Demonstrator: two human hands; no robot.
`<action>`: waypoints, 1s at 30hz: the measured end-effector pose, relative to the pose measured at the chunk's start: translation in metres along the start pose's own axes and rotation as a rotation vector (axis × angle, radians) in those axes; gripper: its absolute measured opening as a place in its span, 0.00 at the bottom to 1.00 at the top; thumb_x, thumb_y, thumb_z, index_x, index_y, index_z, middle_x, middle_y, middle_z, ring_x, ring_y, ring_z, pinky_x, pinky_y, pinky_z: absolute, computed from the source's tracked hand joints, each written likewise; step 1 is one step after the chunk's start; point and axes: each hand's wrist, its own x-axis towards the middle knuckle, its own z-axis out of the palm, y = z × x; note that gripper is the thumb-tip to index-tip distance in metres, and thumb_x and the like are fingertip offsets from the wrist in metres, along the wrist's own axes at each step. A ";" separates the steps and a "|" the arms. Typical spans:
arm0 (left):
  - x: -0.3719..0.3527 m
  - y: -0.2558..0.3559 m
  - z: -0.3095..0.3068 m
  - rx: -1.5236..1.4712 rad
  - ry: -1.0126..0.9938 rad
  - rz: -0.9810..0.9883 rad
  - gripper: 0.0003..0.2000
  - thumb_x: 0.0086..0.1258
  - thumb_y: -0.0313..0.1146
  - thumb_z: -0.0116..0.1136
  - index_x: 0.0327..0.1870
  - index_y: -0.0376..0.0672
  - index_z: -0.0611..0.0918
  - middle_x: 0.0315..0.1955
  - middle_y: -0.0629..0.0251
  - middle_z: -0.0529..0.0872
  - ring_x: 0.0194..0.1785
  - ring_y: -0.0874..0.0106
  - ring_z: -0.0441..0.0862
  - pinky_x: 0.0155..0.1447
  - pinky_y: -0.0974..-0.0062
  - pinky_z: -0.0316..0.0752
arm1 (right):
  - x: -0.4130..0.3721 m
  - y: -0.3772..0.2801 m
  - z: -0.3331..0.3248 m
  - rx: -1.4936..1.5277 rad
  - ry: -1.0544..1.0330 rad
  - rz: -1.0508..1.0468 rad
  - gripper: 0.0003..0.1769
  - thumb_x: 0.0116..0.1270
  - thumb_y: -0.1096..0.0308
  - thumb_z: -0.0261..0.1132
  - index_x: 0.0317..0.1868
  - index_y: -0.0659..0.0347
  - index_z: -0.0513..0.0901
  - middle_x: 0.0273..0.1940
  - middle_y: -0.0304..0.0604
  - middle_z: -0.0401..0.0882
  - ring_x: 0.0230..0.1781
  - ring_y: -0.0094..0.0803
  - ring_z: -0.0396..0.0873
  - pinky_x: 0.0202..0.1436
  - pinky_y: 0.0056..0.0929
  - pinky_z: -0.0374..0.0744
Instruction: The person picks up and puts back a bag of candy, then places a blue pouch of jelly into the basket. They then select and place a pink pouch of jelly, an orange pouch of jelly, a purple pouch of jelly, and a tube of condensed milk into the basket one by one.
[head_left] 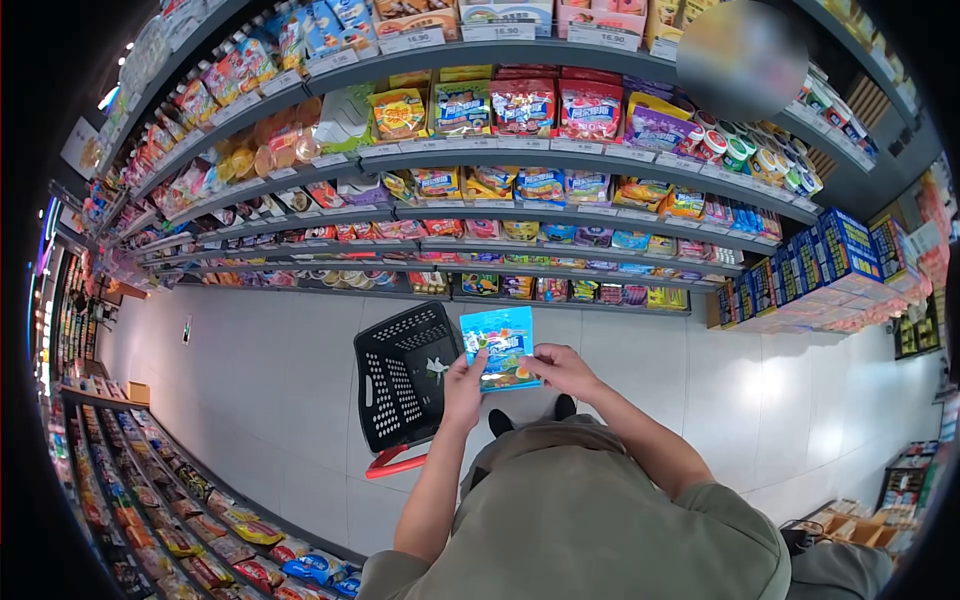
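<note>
The left hand [462, 388] and right hand [562, 368] hold a packet [500, 342], fingers clamped on its edges. A basket [400, 390] stands on the floor [270, 400] beside them.

One fisheye camera on the person's head looks forward and steeply down, close above the left hand [463, 385] and right hand [562, 370]. Beyond the black shopping basket [400, 385] rise the snack shelves [560, 150] it faces. A second shelf row [200, 520] curves lower left of the basket.
</note>
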 end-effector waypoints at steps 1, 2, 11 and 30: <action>-0.001 0.004 -0.006 -0.011 0.020 -0.003 0.13 0.80 0.35 0.57 0.53 0.35 0.83 0.45 0.64 0.88 0.45 0.77 0.86 0.50 0.76 0.81 | 0.002 -0.002 0.006 -0.006 0.003 0.003 0.22 0.71 0.48 0.68 0.44 0.61 0.86 0.34 0.33 0.83 0.31 0.18 0.77 0.32 0.22 0.75; -0.002 0.008 -0.013 -0.016 0.018 -0.004 0.13 0.80 0.35 0.57 0.53 0.35 0.83 0.45 0.64 0.88 0.45 0.77 0.86 0.50 0.76 0.81 | 0.004 -0.004 0.014 0.018 0.049 -0.020 0.23 0.70 0.47 0.69 0.45 0.62 0.86 0.33 0.33 0.83 0.31 0.18 0.77 0.33 0.22 0.76; 0.000 0.023 -0.064 0.002 -0.033 0.008 0.14 0.80 0.36 0.57 0.57 0.35 0.81 0.47 0.64 0.88 0.48 0.76 0.85 0.54 0.76 0.79 | 0.026 -0.009 0.065 -0.009 -0.003 -0.020 0.20 0.73 0.52 0.67 0.50 0.61 0.86 0.39 0.33 0.86 0.37 0.17 0.77 0.40 0.23 0.76; -0.087 -0.013 -0.225 1.261 0.189 -0.027 0.18 0.73 0.46 0.61 0.45 0.36 0.85 0.35 0.50 0.90 0.42 0.57 0.89 0.47 0.62 0.81 | 0.114 -0.023 -0.050 0.194 0.592 0.019 0.16 0.67 0.50 0.72 0.39 0.56 0.89 0.25 0.27 0.74 0.22 0.13 0.64 0.25 0.18 0.61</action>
